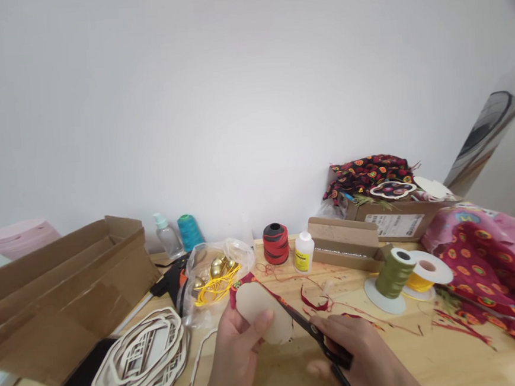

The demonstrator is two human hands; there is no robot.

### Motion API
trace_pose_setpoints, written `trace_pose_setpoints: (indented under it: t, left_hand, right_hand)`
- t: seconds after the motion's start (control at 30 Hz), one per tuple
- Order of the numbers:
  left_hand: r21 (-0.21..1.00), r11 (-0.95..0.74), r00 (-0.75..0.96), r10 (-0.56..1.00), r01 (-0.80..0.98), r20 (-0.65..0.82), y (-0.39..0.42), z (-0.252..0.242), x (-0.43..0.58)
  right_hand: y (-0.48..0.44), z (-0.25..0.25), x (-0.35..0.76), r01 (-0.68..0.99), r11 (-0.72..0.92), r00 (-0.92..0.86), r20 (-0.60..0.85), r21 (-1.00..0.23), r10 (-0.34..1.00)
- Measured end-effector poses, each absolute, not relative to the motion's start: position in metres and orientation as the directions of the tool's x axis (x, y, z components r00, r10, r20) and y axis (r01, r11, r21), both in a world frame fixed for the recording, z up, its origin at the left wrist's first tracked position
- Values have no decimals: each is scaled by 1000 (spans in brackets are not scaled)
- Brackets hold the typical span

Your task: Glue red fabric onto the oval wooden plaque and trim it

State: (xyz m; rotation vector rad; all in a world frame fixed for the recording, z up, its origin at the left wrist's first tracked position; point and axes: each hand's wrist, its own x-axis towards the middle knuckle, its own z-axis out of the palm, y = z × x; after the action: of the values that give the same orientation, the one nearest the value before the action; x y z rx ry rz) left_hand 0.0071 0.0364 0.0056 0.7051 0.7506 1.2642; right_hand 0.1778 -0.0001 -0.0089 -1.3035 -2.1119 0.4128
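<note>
Oval cutout [263,320] w/ red print fabric [246,279] behind it was held low centre, just above surface [430,346]. Laser-cut frames [141,363] lay stacked at left, clear of the work. Left hand [234,355] pinched cutout, thumb on its face, prob. steadying it as template. Scissors [301,323] met its right edge; right hand [363,351] gripped the handles. Olive spool [391,274] stood farther right.
</note>
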Motion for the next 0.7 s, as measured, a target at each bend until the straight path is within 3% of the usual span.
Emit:
trace_pose_setpoints:
  t: [0.17, 0.7]
  left_hand:
    - [798, 172, 127, 985, -578, -121, 35, 7, 7]
    - [822, 204, 196, 974, -532, -114, 32, 2, 12]
  right_hand:
    - [-1, 1, 177, 629, 444, -335, 294, -638, 895]
    - [1, -7, 178, 642, 425, -342, 258, -638, 904]
